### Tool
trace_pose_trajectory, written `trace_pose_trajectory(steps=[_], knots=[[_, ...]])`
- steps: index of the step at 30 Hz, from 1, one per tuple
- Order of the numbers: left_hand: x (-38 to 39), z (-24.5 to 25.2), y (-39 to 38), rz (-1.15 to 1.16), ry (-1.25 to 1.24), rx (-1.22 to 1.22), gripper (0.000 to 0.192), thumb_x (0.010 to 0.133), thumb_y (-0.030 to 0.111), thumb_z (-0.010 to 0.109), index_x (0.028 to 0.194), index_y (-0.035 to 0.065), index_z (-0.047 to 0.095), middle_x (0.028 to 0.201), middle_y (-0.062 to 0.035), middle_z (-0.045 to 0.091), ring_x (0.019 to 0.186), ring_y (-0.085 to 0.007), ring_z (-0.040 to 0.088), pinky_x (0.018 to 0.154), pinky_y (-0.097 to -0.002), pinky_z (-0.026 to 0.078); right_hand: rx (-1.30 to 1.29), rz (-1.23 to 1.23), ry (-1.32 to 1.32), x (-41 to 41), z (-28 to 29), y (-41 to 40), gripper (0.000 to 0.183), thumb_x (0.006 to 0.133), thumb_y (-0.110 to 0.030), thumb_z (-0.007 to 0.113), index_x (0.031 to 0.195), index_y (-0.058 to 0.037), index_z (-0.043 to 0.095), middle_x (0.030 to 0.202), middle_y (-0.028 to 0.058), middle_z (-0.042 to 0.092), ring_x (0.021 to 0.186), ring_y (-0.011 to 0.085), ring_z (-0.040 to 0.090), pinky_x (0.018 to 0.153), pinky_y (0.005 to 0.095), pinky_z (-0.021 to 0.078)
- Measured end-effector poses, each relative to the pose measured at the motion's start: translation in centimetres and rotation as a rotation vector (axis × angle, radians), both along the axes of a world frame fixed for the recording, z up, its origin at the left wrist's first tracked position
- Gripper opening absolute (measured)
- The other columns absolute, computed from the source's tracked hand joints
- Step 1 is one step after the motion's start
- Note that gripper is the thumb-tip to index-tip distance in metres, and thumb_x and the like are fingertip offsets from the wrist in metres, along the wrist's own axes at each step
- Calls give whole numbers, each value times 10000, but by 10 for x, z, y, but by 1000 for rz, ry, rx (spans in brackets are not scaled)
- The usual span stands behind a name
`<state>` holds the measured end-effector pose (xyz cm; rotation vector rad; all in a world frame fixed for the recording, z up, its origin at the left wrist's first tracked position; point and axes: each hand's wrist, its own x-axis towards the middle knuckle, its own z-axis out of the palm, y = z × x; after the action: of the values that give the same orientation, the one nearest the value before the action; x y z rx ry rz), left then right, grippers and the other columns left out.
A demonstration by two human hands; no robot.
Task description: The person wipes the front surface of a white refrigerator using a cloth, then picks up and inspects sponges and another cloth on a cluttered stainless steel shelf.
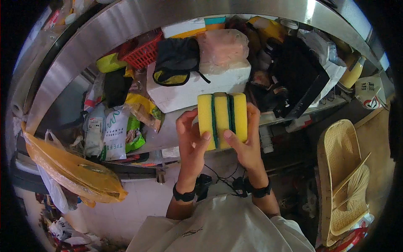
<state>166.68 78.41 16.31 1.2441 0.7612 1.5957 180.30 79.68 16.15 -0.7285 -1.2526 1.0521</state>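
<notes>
Three yellow scouring sponges with dark green pads (222,116) are pressed side by side between both hands, in front of the shelf. My left hand (192,135) grips them from the left, its thumb on the near face. From the right, my right hand (247,135) holds them, its thumb on the middle sponge. Beyond the sponges lies a white foam box (176,97), which bears a dark cloth pouch with a yellow lining (177,60) and a pinkish plastic-wrapped package (223,50).
A red plastic basket (143,52) stands at the back left. Plastic bags and packets, with an orange bag (75,170), crowd the left. A black box (299,75) leans at the right, above woven baskets (341,141). A metal edge (201,9) curves across the top.
</notes>
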Motion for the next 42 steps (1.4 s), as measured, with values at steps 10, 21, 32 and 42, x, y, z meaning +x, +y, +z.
trace_pose_trajectory(steps=[10, 21, 32, 42], knots=[[9, 2, -5, -12, 17, -116, 735, 790, 120, 576, 1368, 56, 127, 1308, -133, 304, 1209, -225, 332, 1020, -359, 270, 20, 37, -64, -2, 7, -6, 686, 766, -98, 682, 1282, -46, 232, 1153, 130, 433, 1052, 198, 465, 882, 323, 408], [10, 0, -7, -6, -5, -107, 740, 771, 84, 602, 1337, 86, 124, 1265, -127, 319, 1163, -217, 380, 973, -349, 337, -11, 70, -141, 4, 7, -11, 691, 767, -132, 691, 1290, -40, 248, 1123, 127, 475, 1000, 185, 501, 841, 298, 430], [3, -9, -9, 125, -74, -96, 728, 758, 94, 629, 1324, 77, 172, 1207, -94, 368, 1095, -184, 429, 929, -326, 382, -293, 89, 386, 43, -2, -5, 552, 791, -37, 610, 1292, -1, 381, 1097, 85, 567, 999, 178, 556, 864, 313, 447], [5, -16, -13, -63, -220, -178, 735, 778, 122, 641, 1327, 79, 154, 1214, -93, 376, 1130, -191, 430, 934, -339, 389, -147, 177, -132, 21, 9, -12, 497, 932, -161, 451, 1363, 2, 265, 1250, 112, 402, 1082, 175, 442, 930, 329, 375]])
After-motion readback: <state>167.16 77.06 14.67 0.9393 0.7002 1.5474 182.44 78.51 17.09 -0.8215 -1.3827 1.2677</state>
